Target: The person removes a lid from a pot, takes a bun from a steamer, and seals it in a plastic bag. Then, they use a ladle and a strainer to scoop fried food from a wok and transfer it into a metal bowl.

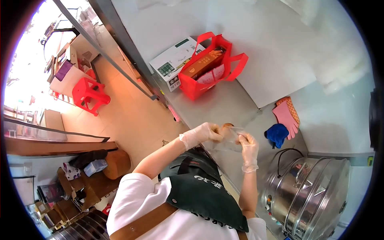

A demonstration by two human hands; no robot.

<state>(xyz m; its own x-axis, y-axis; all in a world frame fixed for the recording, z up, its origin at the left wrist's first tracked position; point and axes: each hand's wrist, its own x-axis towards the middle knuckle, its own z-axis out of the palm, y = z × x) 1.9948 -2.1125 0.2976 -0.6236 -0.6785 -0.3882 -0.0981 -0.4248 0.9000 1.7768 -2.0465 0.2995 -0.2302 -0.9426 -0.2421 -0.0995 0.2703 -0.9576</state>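
Note:
Both hands wear thin clear gloves and meet above the edge of the metal counter (224, 114). My left hand (209, 133) is closed, its fingers pinched at one side of a clear plastic bag (232, 136). On the other side of the bag my right hand (249, 147) is closed on its edge. A small brown round item (228, 125) shows at the top of the bag, beside my left fingertips; whether it lies inside is hard to tell.
A red bag (195, 89) holding boxes stands against a white carton (172, 60) on the counter. Pink gloves (285, 116), a blue cloth (277, 134) and a steel steamer (312, 192) lie to the right. A red stool (89, 94) stands on the floor at left.

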